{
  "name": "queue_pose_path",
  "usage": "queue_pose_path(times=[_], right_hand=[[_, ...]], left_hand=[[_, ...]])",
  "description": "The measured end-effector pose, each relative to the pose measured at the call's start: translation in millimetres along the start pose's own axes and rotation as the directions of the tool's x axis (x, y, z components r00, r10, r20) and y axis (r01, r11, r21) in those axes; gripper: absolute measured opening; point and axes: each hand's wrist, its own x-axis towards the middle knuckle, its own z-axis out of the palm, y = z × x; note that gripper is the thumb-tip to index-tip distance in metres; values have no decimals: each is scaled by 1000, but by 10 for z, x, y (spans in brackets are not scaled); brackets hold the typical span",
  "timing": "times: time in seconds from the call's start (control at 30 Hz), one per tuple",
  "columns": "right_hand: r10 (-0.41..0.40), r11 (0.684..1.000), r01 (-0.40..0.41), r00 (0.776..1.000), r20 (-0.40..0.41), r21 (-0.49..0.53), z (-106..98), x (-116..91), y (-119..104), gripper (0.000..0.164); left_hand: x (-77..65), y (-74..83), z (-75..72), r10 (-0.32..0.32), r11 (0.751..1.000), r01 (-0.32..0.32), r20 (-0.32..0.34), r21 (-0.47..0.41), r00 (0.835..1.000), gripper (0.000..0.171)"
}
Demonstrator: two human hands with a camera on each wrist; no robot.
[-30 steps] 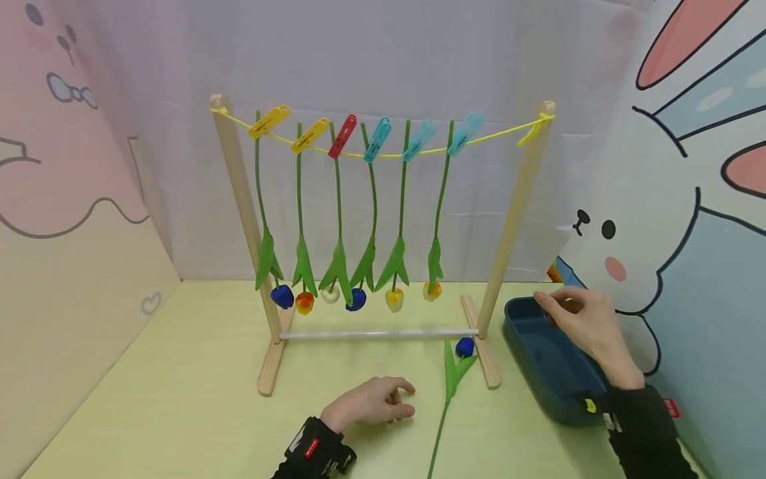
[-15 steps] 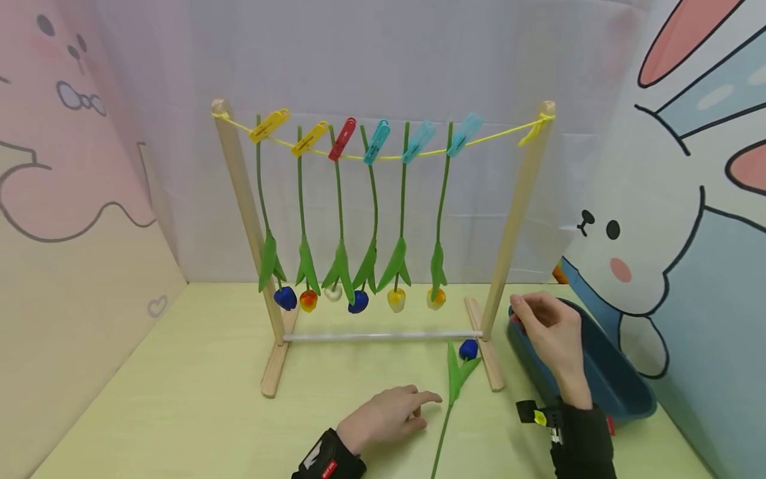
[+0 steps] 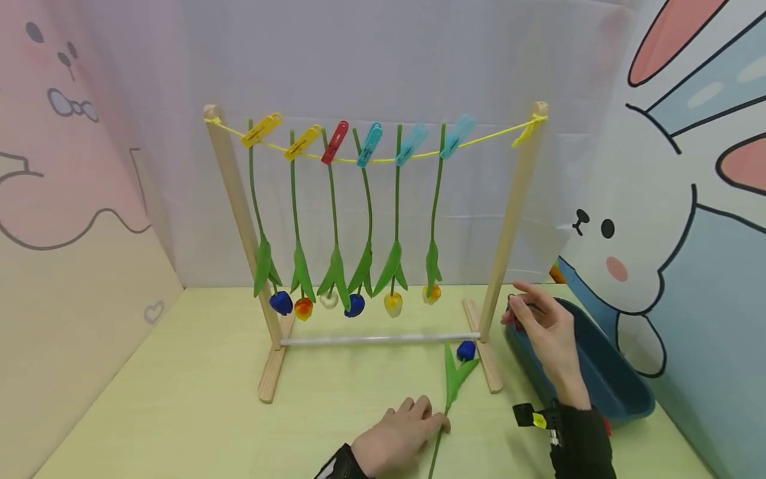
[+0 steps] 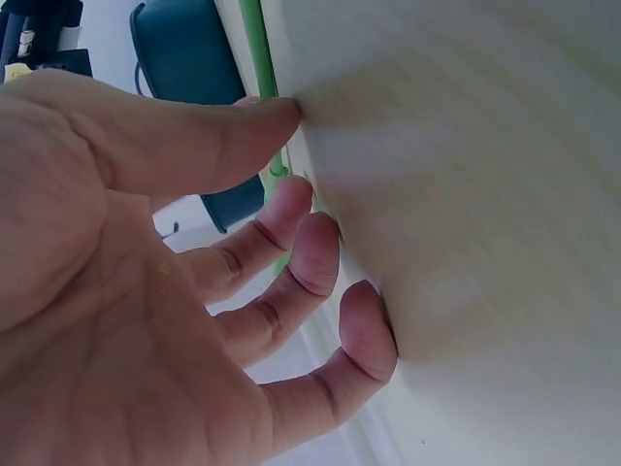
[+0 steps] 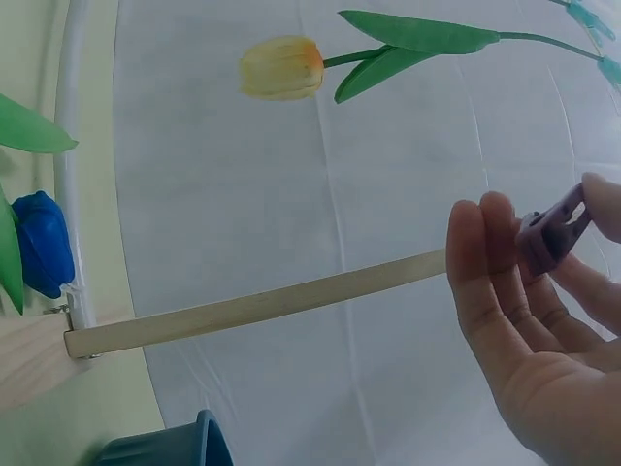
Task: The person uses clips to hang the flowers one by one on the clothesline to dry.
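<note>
A blue artificial tulip (image 3: pixel 453 382) lies on the table, its head beside the rack's right foot. My left hand (image 3: pixel 397 432) rests on the table at its stem, index finger reaching across it. In the left wrist view the thumb and loosely bent fingers (image 4: pixel 315 257) touch the tabletop, and the green stem (image 4: pixel 260 49) passes behind them. Above the near-left rim of the blue bin, my right hand (image 3: pixel 550 336) pinches a dark reddish clothespin (image 5: pixel 553 233) between thumb and fingers. Fingers mostly hide the clothespin in the head view.
A wooden rack (image 3: pixel 514 219) carries a yellow line (image 3: pixel 487 138). Several tulips hang head down from it by yellow, red and blue clothespins (image 3: pixel 335 142). A clear rod (image 3: pixel 380 338) joins the rack's feet. The dark blue bin (image 3: pixel 625 392) stands at the right.
My left hand has moved right and nearer to me, onto the tulip stem. The right hand has come left from over the bin with the clothespin, then stayed near its rim.
</note>
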Motion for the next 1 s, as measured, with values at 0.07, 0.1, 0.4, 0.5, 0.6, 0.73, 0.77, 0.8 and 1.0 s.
queue_pose_path(times=[0.07,0.1,0.4,0.5,0.6,0.73,0.77,0.8,1.0], right_hand=[[9,1000,-9,1000,12,16,-2,1,13,30],[15,1000,-15,1000,15,18,-2,1,18,29],[68,998,-67,997,23,-11,14,-24,2,26],[69,997,-69,997,30,-18,11,-25,3,26],[69,998,-69,997,41,0,6,-29,6,26],[74,997,-75,996,56,26,10,-36,11,26],[76,997,-78,995,58,24,10,-35,14,26],[77,997,-78,995,59,22,11,-34,16,26],[69,997,-72,995,66,35,17,-26,21,27]], left_hand=[[10,0,-5,-20,999,21,15,-33,1000,38],[16,0,-9,-32,998,33,23,-47,999,35],[68,55,-1,-108,994,108,75,7,991,67],[68,64,9,-106,993,102,73,51,992,71],[85,57,16,-112,993,109,44,54,993,65],[119,13,41,-102,994,105,-82,34,991,44],[124,-5,41,-99,995,101,-119,14,988,39],[124,-26,36,-96,995,94,-156,-21,983,36],[80,-146,-50,-150,953,76,-241,-293,959,27]])
